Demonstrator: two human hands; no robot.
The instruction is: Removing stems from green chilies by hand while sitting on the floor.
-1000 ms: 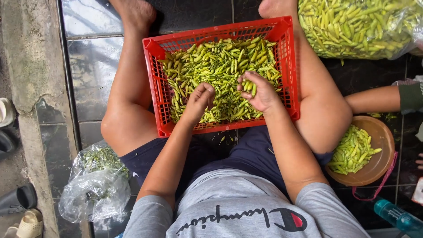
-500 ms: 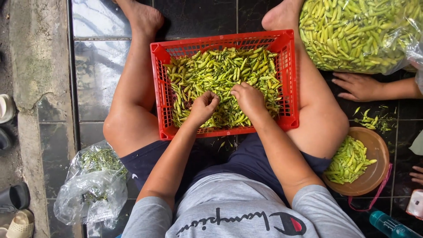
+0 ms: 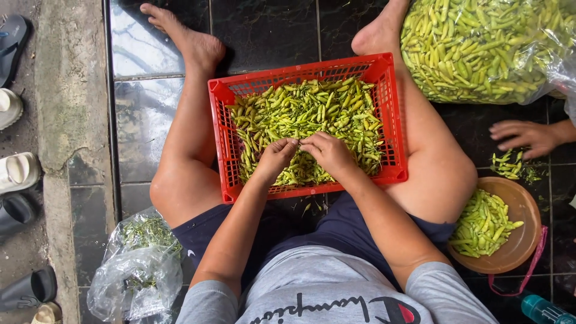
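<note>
The big clear bag of chillies (image 3: 480, 48) runs off the top edge.

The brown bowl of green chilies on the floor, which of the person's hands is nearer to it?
Right. The right hand is in the red crate, on the side toward the brown bowl. The left hand touches it fingertip to fingertip, farther from the bowl.

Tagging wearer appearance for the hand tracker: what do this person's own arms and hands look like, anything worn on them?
Both arms are bare from the short grey T-shirt sleeves down. The left hand and right hand are bare too: no gloves, and no watch, ring or bracelet shows. The grey shirt carries dark lettering and a red mark across the chest. The fingers are partly hidden among green chillies, so their tips cannot be checked.
</note>
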